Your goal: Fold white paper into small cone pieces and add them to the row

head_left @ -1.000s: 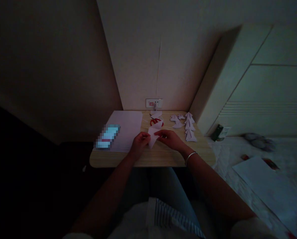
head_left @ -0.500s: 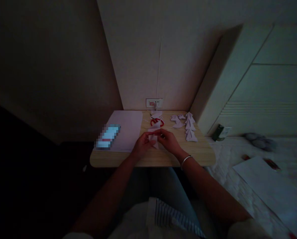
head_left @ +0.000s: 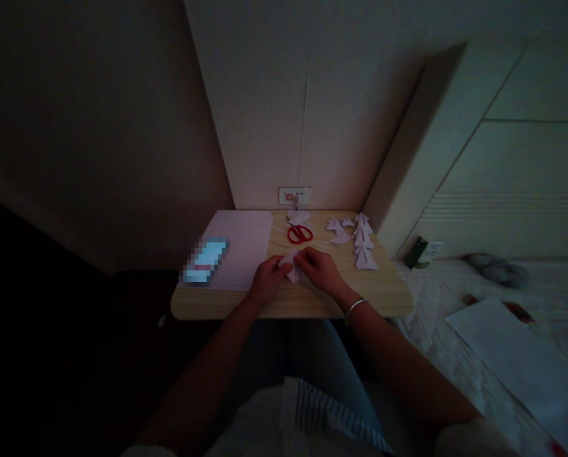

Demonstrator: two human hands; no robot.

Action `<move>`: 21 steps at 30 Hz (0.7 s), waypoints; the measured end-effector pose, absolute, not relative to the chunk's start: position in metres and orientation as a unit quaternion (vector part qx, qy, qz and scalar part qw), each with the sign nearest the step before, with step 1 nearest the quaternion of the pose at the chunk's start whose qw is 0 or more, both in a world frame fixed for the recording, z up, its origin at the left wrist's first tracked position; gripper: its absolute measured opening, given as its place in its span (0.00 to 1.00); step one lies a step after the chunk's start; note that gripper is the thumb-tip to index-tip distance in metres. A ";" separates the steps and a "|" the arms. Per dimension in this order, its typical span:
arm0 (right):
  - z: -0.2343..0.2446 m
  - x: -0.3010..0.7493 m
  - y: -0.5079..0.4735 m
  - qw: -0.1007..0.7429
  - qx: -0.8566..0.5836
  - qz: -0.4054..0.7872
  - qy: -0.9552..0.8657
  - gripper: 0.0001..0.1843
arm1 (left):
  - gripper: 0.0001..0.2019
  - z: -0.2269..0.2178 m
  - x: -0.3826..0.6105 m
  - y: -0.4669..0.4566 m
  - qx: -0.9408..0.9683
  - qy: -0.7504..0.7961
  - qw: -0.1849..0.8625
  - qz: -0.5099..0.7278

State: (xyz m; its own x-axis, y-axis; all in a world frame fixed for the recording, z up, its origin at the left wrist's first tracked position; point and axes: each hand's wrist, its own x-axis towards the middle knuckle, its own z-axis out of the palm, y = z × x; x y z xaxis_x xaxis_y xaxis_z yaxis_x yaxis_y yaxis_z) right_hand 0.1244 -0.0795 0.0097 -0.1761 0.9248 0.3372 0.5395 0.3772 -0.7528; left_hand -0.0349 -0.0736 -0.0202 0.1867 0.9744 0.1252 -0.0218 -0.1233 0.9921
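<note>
Between my two hands is a small folded piece of white paper (head_left: pixel 291 268), held over the front part of the wooden table (head_left: pixel 312 308). My left hand (head_left: pixel 267 278) pinches its left side, the thumb lying across it. My right hand (head_left: pixel 318 266) has its fingers closed on the upper right part and hides some of it. Just beyond lies a pair of scissors (head_left: pixel 300 235) with red handles. Several folded paper pieces (head_left: pixel 363 241) are lined up at the table's right, with smaller folded pieces (head_left: pixel 339 236) beside them.
A phone (head_left: pixel 207 260) with a lit, blurred screen rests on white paper sheets (head_left: pixel 245 228) at the left. Paper scraps (head_left: pixel 299 218) lie behind the scissors, below a wall socket (head_left: pixel 294 196). On the bed at right are a large sheet (head_left: pixel 512 355) and a grey cloth-like item (head_left: pixel 497 270).
The paper in my hands has gone from standing tall to a smaller, lower folded shape. The red scissor handles, partly covered before, now show fully.
</note>
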 end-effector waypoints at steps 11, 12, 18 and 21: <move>0.016 0.129 -0.081 0.396 -0.451 0.259 -0.757 0.10 | 0.17 -0.025 -0.033 -0.073 0.560 0.381 0.537 0.503; 0.015 0.129 -0.080 0.400 -0.465 0.261 -0.745 0.10 | 0.17 -0.025 -0.032 -0.073 0.550 0.377 0.538 0.516; 0.014 0.125 -0.083 0.386 -0.477 0.254 -0.748 0.11 | 0.14 -0.020 -0.035 -0.074 0.557 0.416 0.463 0.549; 0.017 0.125 -0.087 0.356 -0.459 0.237 -0.779 0.14 | 0.15 -0.019 -0.036 -0.075 0.572 0.416 0.456 0.540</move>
